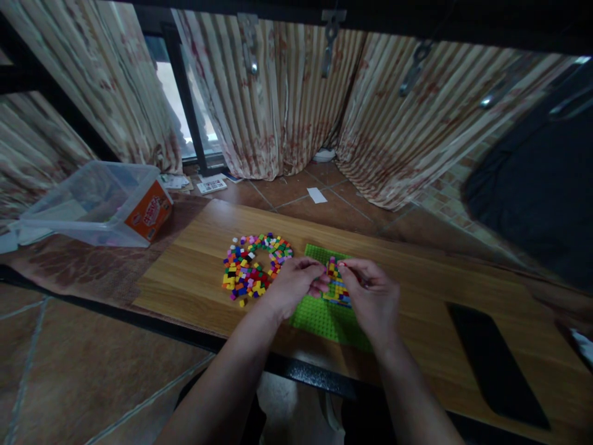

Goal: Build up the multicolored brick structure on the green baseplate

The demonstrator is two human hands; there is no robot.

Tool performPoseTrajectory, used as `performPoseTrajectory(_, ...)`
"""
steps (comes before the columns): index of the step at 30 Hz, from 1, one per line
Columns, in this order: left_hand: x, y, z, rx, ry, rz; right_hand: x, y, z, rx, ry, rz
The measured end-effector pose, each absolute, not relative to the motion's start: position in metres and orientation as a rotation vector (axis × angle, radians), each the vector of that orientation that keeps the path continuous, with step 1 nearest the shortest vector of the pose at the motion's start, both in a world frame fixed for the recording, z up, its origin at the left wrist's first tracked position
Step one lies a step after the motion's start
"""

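Observation:
A green studded baseplate lies on the wooden board, carrying a block of small multicoloured toy bricks built up in rows. My right hand is over the right side of this block, thumb and index finger pinched on a small red brick at its far edge. At the block's left side is my left hand, its fingers curled and closed; whatever is between the fingertips is too small to make out. Just left of that hand, a loose pile of small coloured bricks spreads in a rough ring.
The wooden board rests on a long table. A clear plastic bin with an orange label stands at the far left. A black flat slab lies to the right. Behind are striped curtains and a tiled floor with papers.

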State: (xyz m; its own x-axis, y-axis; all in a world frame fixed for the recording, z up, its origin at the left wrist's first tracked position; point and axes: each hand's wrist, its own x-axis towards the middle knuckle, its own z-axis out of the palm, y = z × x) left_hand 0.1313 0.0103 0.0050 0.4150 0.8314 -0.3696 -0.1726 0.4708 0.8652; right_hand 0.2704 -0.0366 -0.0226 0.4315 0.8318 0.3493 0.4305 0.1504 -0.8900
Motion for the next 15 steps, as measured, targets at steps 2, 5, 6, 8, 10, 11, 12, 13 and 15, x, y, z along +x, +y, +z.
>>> performPoseTrajectory(2, 0.1311, 0.0099, 0.0035, 0.874, 0.902, 0.731, 0.2717, -0.0358, -0.0237, -1.460, -1.172, 0.422)
performPoseTrajectory(5, 0.1301, 0.0107, 0.0008, 0.912, 0.884, 0.721, 0.2753, -0.0347, -0.0259, -1.451, -1.162, 0.429)
performPoseTrajectory(6, 0.1297, 0.0111, 0.0002, 0.922, 0.889, 0.720, 0.2765, -0.0344, -0.0264, -1.445, -1.172, 0.427)
performPoseTrajectory(8, 0.1292, 0.0118, -0.0006, 0.943, 0.915, 0.723, 0.2783, -0.0341, -0.0264, -1.432, -1.232, 0.396)
performPoseTrajectory(10, 0.1289, 0.0122, -0.0010, 0.968, 0.942, 0.721, 0.2790, -0.0339, -0.0256, -1.428, -1.313, 0.340)
performPoseTrajectory(11, 0.1288, 0.0122, -0.0011, 0.979, 0.949, 0.717, 0.2790, -0.0339, -0.0253, -1.431, -1.345, 0.314)
performPoseTrajectory(12, 0.1287, 0.0121, -0.0011, 0.990, 0.954, 0.714, 0.2787, -0.0338, -0.0251, -1.435, -1.367, 0.295)
performPoseTrajectory(13, 0.1287, 0.0119, -0.0011, 1.000, 0.955, 0.708, 0.2783, -0.0337, -0.0251, -1.440, -1.379, 0.282)
performPoseTrajectory(15, 0.1287, 0.0112, -0.0008, 1.018, 0.959, 0.690, 0.2772, -0.0335, -0.0256, -1.445, -1.390, 0.262)
